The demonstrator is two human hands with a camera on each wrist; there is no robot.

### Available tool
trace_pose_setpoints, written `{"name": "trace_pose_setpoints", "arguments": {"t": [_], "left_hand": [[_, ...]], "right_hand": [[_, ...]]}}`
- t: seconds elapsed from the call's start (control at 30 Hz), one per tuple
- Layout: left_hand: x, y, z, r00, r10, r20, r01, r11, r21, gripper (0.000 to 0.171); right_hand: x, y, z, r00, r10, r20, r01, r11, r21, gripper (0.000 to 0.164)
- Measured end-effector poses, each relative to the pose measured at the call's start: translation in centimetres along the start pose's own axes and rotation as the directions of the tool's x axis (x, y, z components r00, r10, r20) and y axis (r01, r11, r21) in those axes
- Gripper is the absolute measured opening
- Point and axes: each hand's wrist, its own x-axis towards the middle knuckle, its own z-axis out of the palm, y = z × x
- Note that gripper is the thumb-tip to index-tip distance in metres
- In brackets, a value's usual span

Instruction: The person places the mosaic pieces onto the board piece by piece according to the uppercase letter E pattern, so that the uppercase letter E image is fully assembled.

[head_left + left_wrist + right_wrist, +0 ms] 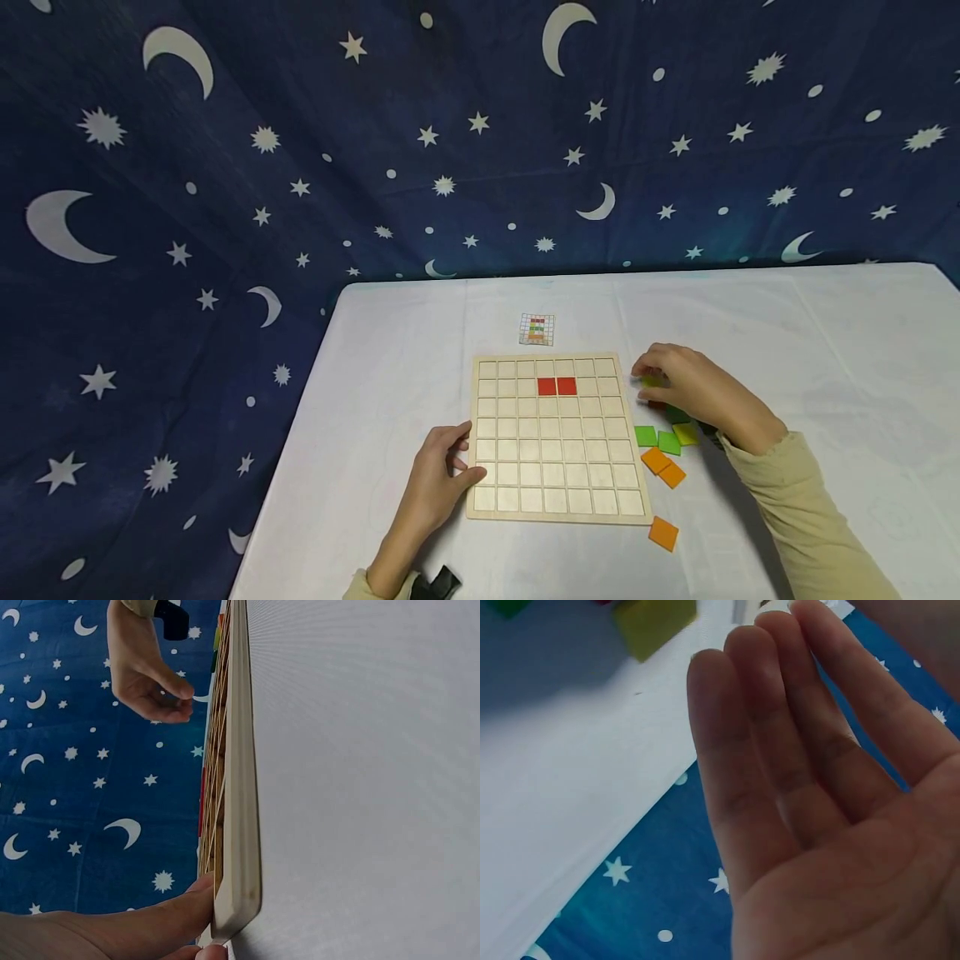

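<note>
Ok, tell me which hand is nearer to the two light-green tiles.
Right. The right hand is just beyond the light-green tiles; the left hand is across the board from them, at its left edge.

Head view: even, diffuse light; your right sleeve (813,508) throws a soft shadow on the white tablecloth (382,375). Left wrist: you get a greyer tablecloth with faint moiré near the top. Right wrist: your right hand (832,817) looks dim, the yellow tile (654,626) blurred.
</note>
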Motion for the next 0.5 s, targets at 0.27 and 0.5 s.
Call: {"name": "trace_pose_setpoints", "arguments": {"t": [0.27, 0.5], "left_hand": [[0.0, 0.0, 0.0, 1.000, 0.003, -0.004, -0.003, 1.000, 0.003, 0.064], [0.0, 0.0, 0.0, 1.000, -0.001, -0.003, 0.001, 1.000, 0.000, 0.064]], "right_hand": [[-0.6, 1.0, 0.3, 1.000, -0.014, -0.005, 0.014, 1.000, 0.014, 0.019], [-0.8, 1.7, 0.8, 0.999, 0.023, 0.043, -0.023, 1.000, 0.012, 0.017]]}}
